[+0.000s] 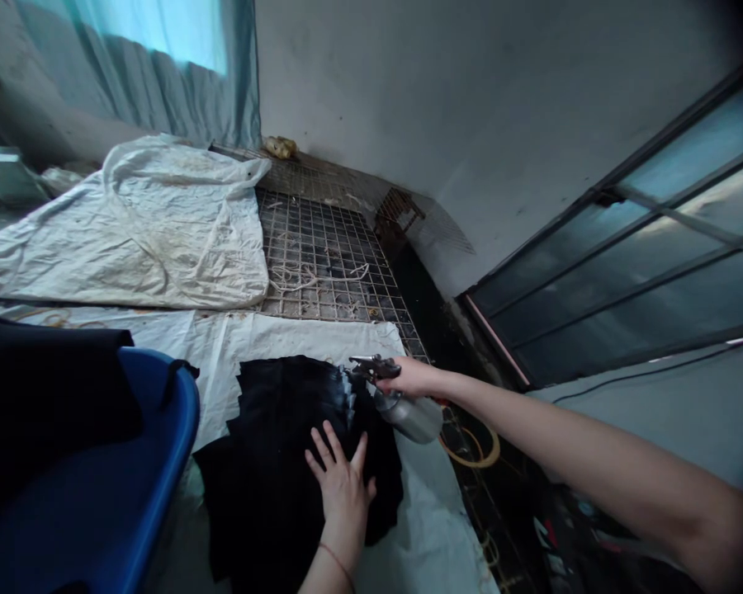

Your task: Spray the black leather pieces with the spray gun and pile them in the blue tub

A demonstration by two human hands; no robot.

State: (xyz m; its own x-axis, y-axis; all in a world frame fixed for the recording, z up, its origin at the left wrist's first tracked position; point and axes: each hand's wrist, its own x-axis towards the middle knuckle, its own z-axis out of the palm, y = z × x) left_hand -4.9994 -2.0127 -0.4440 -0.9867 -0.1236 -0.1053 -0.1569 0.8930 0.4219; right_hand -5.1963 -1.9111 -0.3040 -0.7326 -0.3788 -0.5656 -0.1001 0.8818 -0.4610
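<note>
My left hand (pixel 342 478) lies flat with fingers spread on a pile of black fabric pieces (pixel 272 445), whose edges are staggered. In my right hand (pixel 409 378) is a spray gun (pixel 375 367) with a silver metal cup (pixel 416 417) hanging below it. Its nozzle points left, just over the upper right part of the pile. A whitish streak (pixel 347 394) shows on the black fabric right by the nozzle. My right fingers wrap round the gun's handle and are partly hidden.
A blue tub (pixel 189 412) with black fabric (pixel 55 388) stands at the left. White sheeting (pixel 322 338) lies under the pile, with a stained white cloth (pixel 186 223) behind. Further back are a wire grid (pixel 322 239) and loose string (pixel 297 276). A yellow hose (pixel 489 450) coils at the right.
</note>
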